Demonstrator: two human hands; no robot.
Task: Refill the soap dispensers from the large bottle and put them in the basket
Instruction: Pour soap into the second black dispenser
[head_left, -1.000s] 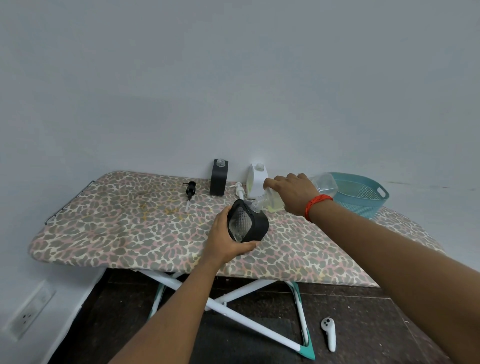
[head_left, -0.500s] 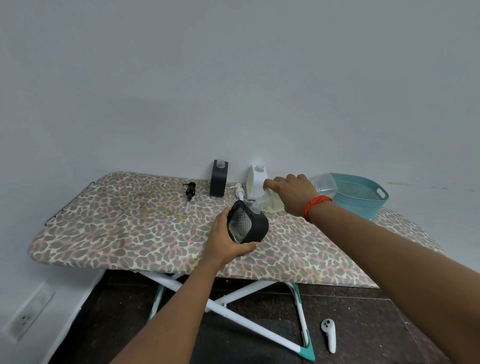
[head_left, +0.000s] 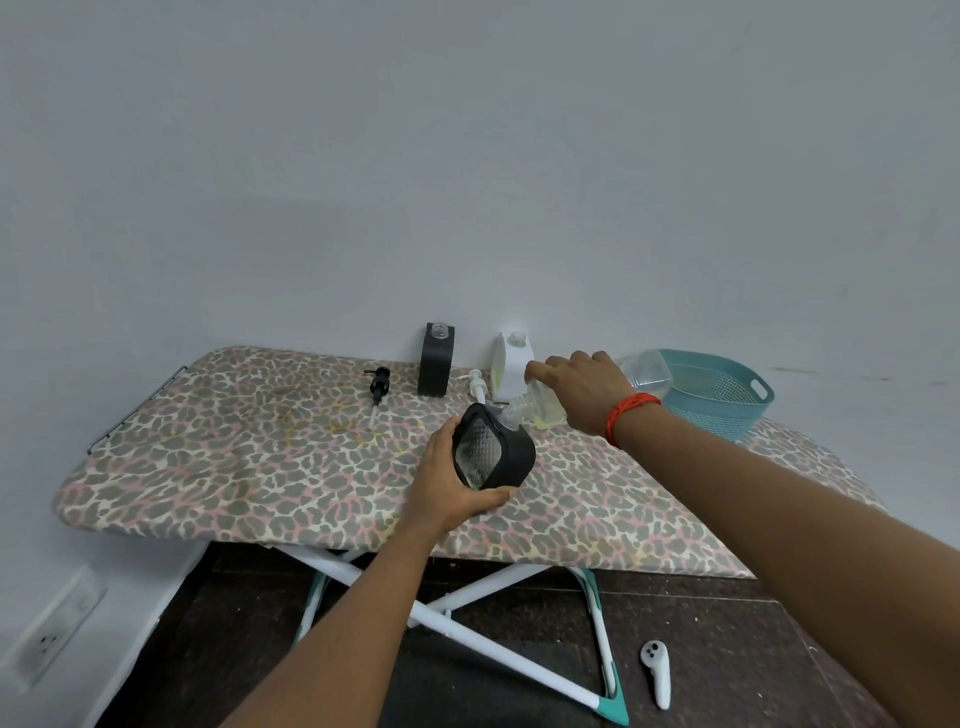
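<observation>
Head view: pouring from the large bottle (head_left: 644, 370), right hand (head_left: 582, 395) wrapped round it, into the black dispenser (head_left: 511, 457), left hand (head_left: 447, 488) wrapped round it, just left of the basket (head_left: 727, 413). Probably needing a slow tip back next.

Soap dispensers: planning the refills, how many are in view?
3. The textured black dispenser is gripped in the left hand; the plain black dispenser and the white dispenser stand uncapped farther back. None seems hidden.
</observation>
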